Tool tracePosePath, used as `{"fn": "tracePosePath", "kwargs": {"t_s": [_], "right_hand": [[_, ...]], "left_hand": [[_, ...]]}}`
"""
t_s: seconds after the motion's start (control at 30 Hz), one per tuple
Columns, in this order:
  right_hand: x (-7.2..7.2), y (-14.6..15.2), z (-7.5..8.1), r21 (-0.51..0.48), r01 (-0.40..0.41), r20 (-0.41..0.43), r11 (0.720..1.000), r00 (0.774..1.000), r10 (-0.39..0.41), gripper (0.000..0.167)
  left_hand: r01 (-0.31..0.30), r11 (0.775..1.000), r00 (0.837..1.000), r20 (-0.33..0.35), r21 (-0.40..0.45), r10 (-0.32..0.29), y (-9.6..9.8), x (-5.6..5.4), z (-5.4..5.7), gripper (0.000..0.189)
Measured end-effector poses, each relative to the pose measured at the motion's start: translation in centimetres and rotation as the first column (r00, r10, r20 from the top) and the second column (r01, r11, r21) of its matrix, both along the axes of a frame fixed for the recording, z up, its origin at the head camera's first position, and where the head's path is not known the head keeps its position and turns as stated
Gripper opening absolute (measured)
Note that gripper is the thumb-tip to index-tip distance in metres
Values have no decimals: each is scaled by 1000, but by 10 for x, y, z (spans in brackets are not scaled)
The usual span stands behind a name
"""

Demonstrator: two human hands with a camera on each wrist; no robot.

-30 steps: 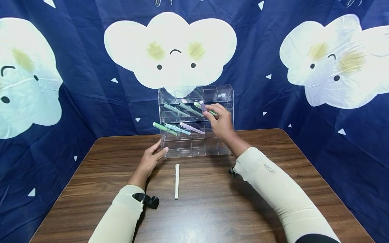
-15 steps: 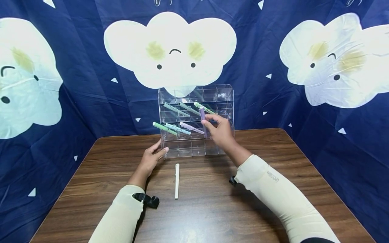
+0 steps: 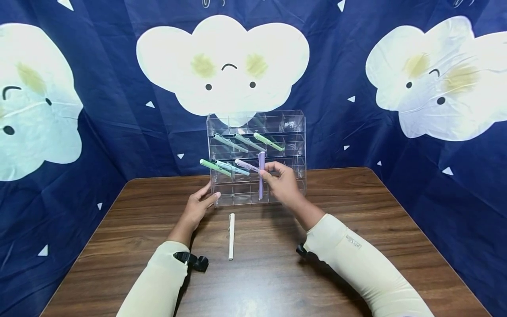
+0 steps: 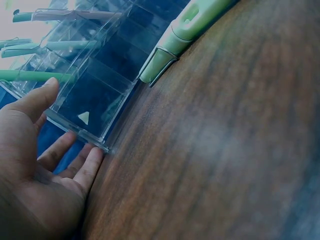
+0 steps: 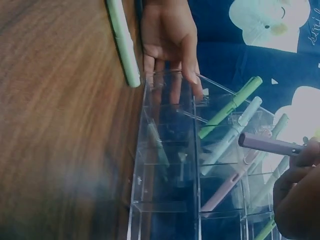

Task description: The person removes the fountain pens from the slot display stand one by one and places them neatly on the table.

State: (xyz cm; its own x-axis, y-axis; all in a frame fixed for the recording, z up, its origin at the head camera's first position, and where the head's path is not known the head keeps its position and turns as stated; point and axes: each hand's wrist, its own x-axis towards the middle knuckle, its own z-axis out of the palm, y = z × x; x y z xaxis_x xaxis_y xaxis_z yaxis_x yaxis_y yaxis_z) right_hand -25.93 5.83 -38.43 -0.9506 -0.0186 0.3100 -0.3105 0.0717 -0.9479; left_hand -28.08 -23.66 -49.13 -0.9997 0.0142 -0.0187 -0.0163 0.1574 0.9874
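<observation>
A clear acrylic pen rack (image 3: 294,125) with tiered compartments stands near the back of the table. My left hand (image 3: 196,209) grips its lower left corner, thumb at the front and fingers round the side, as the left wrist view shows. Between thumb and fingers, my right hand (image 3: 286,185) pinches a purple pen (image 3: 261,187), held nearly upright in front of the rack's lower tiers. Just left of it a lilac pen (image 3: 244,164), a light blue pen (image 3: 233,168) and a green pen (image 3: 214,167) lean in one tier.
Higher up, two grey-green pens (image 3: 227,143) and a light green pen (image 3: 268,141) lean in the rack. One pale pen (image 3: 231,237) lies on the wooden table (image 3: 269,264) in front. Blue cloth (image 3: 336,88) with white clouds hangs behind and at both sides.
My right hand has come down from the upper tier to the lower ones with the purple pen, which has swung more upright. The left hand keeps its place on the rack.
</observation>
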Motion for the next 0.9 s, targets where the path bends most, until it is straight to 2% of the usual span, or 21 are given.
{"fn": "tracePosePath", "kwargs": {"t_s": [0.23, 0.37, 0.43, 0.53, 0.63, 0.9], "right_hand": [[3, 1, -10, 18, -14, 6, 1000, 1000, 14, 18], [2, 2, -17, 42, -46, 2, 998, 999, 46, 44], [3, 2, -20, 52, -86, 2, 995, 996, 86, 59], [5, 3, -24, 72, -149, 3, 986, 989, 149, 72], [7, 2, -26, 99, -194, 4, 976, 981, 195, 73], [9, 2, -35, 153, -226, 52, 962, 974, 220, 64]], "left_hand": [[-1, 1000, 1000, -2, -5, 1, 0, -1, 0, 74], [0, 1000, 1000, 7, 6, 0, 1, -1, 0, 73], [-1, 1000, 1000, 8, 11, 1, 1, -1, 0, 73], [1, 1000, 1000, 8, 18, -2, 1, 0, 1, 73], [0, 1000, 1000, 8, 26, 0, 1, 0, 2, 73], [0, 1000, 1000, 15, -1, 0, 0, -3, -2, 74]]}}
